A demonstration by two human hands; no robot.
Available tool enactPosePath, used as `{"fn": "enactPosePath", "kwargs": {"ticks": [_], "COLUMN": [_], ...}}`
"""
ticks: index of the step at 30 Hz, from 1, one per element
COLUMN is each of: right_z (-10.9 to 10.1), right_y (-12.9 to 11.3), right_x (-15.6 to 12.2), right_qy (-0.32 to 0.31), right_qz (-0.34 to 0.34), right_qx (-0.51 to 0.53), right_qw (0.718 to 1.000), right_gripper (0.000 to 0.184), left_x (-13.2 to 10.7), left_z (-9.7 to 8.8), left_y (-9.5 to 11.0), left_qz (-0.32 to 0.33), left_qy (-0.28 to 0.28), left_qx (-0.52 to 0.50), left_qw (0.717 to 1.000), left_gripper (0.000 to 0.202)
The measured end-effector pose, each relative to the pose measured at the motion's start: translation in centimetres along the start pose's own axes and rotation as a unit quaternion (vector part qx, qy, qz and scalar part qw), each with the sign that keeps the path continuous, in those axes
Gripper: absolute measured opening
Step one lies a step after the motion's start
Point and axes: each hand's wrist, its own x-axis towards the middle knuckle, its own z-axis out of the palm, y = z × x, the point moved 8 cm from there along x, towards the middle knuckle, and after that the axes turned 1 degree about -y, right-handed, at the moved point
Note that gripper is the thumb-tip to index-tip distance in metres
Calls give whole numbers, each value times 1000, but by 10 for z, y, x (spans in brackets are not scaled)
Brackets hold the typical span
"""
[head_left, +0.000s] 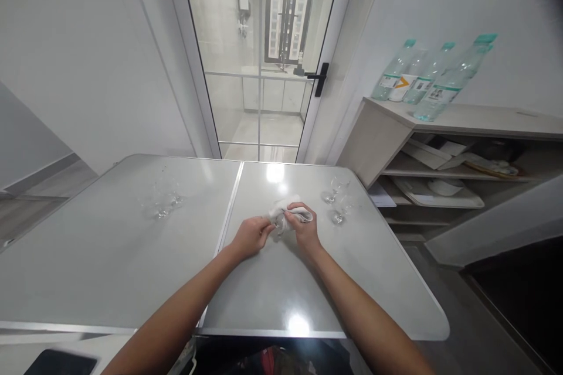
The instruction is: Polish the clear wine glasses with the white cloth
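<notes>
Over the middle of the grey table, my right hand is closed round a white cloth and presses it to a clear glass. My left hand pinches the same glass from the left side, near what looks like its stem or foot; the fingers partly hide it. Cloth and hands cover most of this glass, so its full shape is hard to make out. To the right of my right hand stand small clear stemmed glasses. Further left are more clear glasses, faint against the tabletop.
A light wooden shelf unit stands at the right, with several green-capped plastic bottles on top. Behind the table is a glazed door with a black handle. A dark flat object lies at the lower left.
</notes>
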Motion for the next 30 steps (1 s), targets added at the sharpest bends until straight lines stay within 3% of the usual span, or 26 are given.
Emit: {"fn": "enactPosePath", "kwargs": {"ticks": [3,6,8,10,13,16,19,21,23,25,30], "right_z": [6,17,24,31,38,32,22,20,23,29,44], "right_y": [8,17,18,20,26,22,25,32,38,42,40], "right_x": [-2,-8,-12,-16,-18,-12,-6,-4,-5,-9,-17], "right_qy": [-44,-86,-109,-126,-116,-62,-28,-38,-76,-115,-192], "right_qz": [69,135,135,132,137,87,78,105,136,157,146], "right_qx": [124,238,246,215,152,122,116,102,73,45,-11], "right_qw": [989,958,954,959,972,987,990,988,985,980,970], "right_gripper": [29,46,57,55,36,36,36,39,46,52,54], "left_x": [-1,-6,-8,-7,-3,3,7,5,4,4,8], "left_z": [13,33,42,49,58,53,22,-2,-18,-23,-4], "left_y": [-11,-16,-15,-14,-14,-20,-29,-31,-31,-28,-17], "left_qz": [-69,-158,-196,-210,-190,-153,-114,-92,-77,-69,-57], "left_qy": [-78,-159,-166,-143,-111,-61,63,141,182,175,63], "left_qx": [-152,-343,-415,-449,-440,-363,-245,-198,-204,-240,-366], "left_qw": [983,912,873,857,871,917,961,966,959,952,927], "left_gripper": [46,52,52,52,54,40,32,38,38,41,70]}}
